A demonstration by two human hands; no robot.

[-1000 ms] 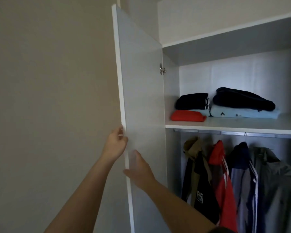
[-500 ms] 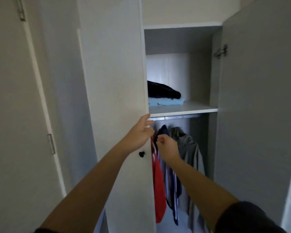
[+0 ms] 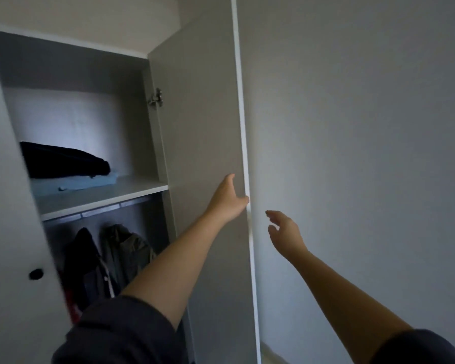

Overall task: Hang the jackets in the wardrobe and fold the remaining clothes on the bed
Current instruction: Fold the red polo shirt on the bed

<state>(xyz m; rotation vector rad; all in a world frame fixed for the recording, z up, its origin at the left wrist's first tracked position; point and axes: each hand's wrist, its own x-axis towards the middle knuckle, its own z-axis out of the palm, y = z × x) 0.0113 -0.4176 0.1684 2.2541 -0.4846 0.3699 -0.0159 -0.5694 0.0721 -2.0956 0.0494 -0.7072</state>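
While the wardrobe (image 3: 71, 61) is standing open, the left hand (image 3: 229, 198) is gripping the thin white edge of the right door (image 3: 202, 127). Its thumb is lying on the flat, matt grey inner face and its fingers are wrapping over the edge. The right hand (image 3: 284, 232) is hanging in the air just beside that edge, on the side of the plain wall (image 3: 365, 153). Its fingers are loosely spread and holding nothing.

One small metal hinge (image 3: 156, 98) is showing high on the door. The left door (image 3: 8, 232) is carrying one round black knob (image 3: 35, 274).

Two folded garments are lying stacked on the smooth white shelf (image 3: 132, 190): a soft dark one (image 3: 63, 161) on top of a light blue one (image 3: 74, 183).

Under the shelf a straight metal rail (image 3: 103, 208) is running across. Below it the jackets (image 3: 126, 250) are hanging in shadow: one dark, one crumpled olive-grey, and a blurred sliver of red beside the left door, making three in view.
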